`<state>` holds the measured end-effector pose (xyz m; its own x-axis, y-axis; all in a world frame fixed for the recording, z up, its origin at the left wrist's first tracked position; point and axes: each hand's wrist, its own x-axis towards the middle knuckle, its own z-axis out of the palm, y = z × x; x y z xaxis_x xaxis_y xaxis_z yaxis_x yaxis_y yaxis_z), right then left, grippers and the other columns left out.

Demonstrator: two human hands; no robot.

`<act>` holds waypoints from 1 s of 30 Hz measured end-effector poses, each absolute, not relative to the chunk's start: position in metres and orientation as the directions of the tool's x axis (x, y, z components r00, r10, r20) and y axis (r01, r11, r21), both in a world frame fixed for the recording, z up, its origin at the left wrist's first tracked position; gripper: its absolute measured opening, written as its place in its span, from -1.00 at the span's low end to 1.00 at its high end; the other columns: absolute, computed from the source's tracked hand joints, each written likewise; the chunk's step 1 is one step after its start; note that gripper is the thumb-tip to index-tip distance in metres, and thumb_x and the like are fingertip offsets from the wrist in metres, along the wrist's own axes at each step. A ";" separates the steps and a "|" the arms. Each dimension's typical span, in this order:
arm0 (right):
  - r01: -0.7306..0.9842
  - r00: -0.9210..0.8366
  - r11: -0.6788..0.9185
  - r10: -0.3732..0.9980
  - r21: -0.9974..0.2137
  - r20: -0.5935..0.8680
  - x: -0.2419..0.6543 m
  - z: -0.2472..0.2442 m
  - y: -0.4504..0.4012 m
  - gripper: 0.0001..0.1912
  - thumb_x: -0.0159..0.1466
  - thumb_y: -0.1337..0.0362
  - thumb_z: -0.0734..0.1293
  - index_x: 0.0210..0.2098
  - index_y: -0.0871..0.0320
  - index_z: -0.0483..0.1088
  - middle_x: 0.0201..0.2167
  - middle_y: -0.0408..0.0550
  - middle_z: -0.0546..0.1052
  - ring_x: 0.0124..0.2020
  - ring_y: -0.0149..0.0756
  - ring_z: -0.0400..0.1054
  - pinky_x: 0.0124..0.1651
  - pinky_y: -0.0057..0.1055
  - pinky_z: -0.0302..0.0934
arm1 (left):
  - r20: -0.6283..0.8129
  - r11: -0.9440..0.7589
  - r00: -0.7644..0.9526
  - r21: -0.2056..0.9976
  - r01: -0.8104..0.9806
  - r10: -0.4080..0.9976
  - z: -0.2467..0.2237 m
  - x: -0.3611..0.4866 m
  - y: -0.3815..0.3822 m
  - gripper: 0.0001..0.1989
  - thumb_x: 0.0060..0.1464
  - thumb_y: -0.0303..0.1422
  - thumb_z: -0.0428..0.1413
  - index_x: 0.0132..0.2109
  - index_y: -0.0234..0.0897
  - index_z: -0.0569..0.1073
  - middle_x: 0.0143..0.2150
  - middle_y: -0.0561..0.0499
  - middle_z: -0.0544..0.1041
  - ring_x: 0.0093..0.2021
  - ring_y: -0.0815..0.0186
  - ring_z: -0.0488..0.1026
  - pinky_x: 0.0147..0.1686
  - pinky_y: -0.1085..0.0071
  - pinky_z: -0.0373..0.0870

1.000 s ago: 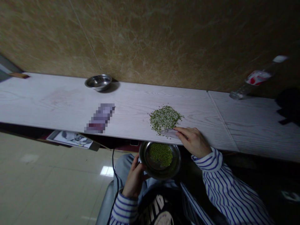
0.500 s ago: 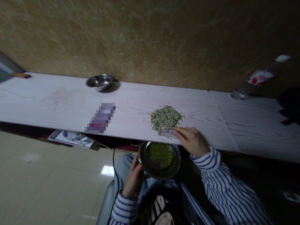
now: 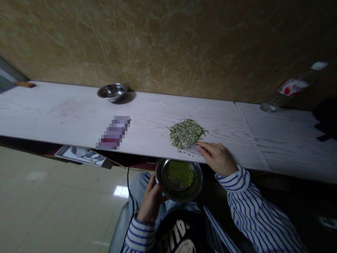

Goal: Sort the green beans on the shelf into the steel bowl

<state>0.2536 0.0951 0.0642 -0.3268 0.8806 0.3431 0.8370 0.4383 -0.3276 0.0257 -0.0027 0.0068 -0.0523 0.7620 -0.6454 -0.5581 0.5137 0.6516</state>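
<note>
My left hand [image 3: 151, 200] grips the left rim of a steel bowl [image 3: 198, 184], held just below the tabletop's front edge. Small green beans [image 3: 181, 173], like mung beans, cover part of its bottom. More of them lie loosely spread in a patch [image 3: 187, 131] on the tabletop above the bowl. At the patch's near edge, my right hand [image 3: 218, 157] pinches a thin see-through plastic piece [image 3: 191, 148], its exact kind unclear. That piece lies low against the table, with beans along its far side.
A second steel bowl [image 3: 112, 93] stands by the wall. A blurred-out flat item [image 3: 114, 133] lies left of the beans. At the right are a clear plastic bottle [image 3: 285, 91] and a dark object [image 3: 326, 119]. An open drawer [image 3: 84, 154] sits below the white wooden tabletop [image 3: 150, 116].
My right hand has shifted slightly to the right with the plastic piece. The left hand and its bowl stay in place, and the bean patch looks nearly the same.
</note>
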 end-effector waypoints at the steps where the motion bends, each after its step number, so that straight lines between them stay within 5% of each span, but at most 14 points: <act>1: 0.838 -0.324 0.435 0.882 -0.328 0.341 0.254 0.064 0.095 -0.75 0.30 0.29 0.19 -0.07 0.12 0.41 -0.20 -0.04 0.57 -0.21 -0.27 0.45 -0.14 -0.30 0.21 | -0.645 0.511 -0.056 0.653 -0.559 0.762 0.006 0.025 -0.003 -0.36 -0.21 -0.40 0.11 0.12 -0.08 0.27 -0.21 0.02 0.43 -0.32 0.33 0.33 -0.43 0.44 0.31; 30: 0.836 -0.325 0.432 0.886 -0.338 0.330 0.250 0.065 0.098 -0.75 0.30 0.29 0.19 -0.08 0.14 0.42 -0.21 -0.01 0.58 -0.21 -0.26 0.45 -0.13 -0.30 0.23 | -0.642 0.524 -0.045 0.663 -0.534 0.766 0.005 0.024 -0.003 -0.40 -0.18 -0.39 0.09 0.10 -0.07 0.27 -0.25 0.04 0.40 -0.33 0.34 0.31 -0.45 0.46 0.29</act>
<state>0.2499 0.0981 0.0655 -0.3251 0.8864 0.3296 0.8360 0.4323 -0.3379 0.0242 -0.0025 0.0053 -0.0455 0.7657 -0.6416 -0.5340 0.5241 0.6634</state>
